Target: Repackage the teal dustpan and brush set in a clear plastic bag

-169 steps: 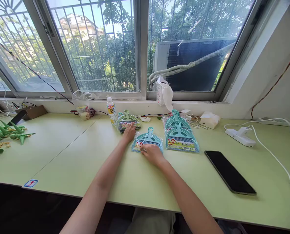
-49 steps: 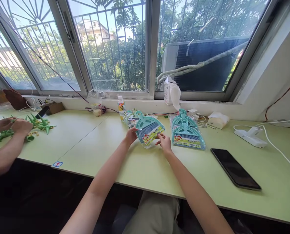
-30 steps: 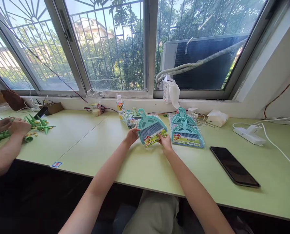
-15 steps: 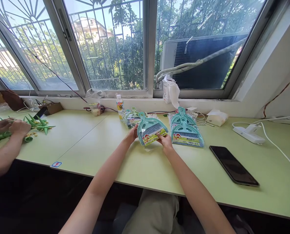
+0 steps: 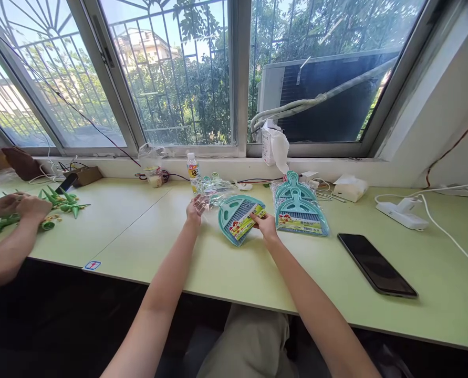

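The dustpan set [image 5: 241, 216] slants between the hands, handle toward the left hand [image 5: 193, 209] pinching clear wrap [image 5: 204, 201], the right hand [image 5: 267, 227] gripping its edge.

Left hand [image 5: 194, 209] raised, fingers curled | right hand [image 5: 266, 226] gripping, arm extended

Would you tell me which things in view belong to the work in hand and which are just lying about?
Seemingly in use: dustpan set, in right hand; clear wrap, in left hand; stacked dustpans.
Lying about: phone; bottle; power strip.
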A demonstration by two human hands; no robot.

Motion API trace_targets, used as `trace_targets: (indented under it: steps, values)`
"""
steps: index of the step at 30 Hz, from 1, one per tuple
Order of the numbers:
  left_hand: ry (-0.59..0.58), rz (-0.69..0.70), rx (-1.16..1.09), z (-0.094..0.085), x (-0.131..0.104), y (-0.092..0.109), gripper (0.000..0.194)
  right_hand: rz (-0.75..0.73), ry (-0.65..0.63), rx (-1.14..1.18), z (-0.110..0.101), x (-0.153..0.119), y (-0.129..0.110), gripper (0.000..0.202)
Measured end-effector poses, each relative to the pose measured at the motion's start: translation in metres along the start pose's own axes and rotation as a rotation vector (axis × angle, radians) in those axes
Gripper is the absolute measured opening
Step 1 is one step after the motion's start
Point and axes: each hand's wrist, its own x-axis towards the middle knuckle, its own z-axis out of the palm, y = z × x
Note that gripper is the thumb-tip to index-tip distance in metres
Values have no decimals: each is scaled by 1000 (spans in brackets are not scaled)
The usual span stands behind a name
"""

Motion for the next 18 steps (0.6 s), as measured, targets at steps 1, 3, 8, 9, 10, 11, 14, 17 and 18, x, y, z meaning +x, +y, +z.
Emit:
trace_targets:
  steps: [1,3,8,9,10,11,14,17,18]
  values:
    - [64,33,9,-5,3,4,35,3,8,1,-1,0,-1,30]
    - [193,86,41,-16,9,14,38,5,22,10,-3,0,-2,30]
    - [545,248,195,-50,16,36,33,7,49,50,-3,-1,-4,28]
    - [606,265,221,-57,15,39,29,7,48,57,-2,-1,-4,28]
    - [676,279,253,-62,14,41,26,8,46,63,-2,-1,-4,29]
    - [762,299,305,-67,13,43,27,10,43,69,-2,-1,-4,30]
    - [956,505,603,-67,6,43,49,14,45,97,-2,0,-4,34]
    - [754,850,857,-45,-4,34,47,15,42,136,-1,-1,-4,37]
    - [594,925,862,-33,-8,28,43,15,42,146,-1,-1,-4,38]
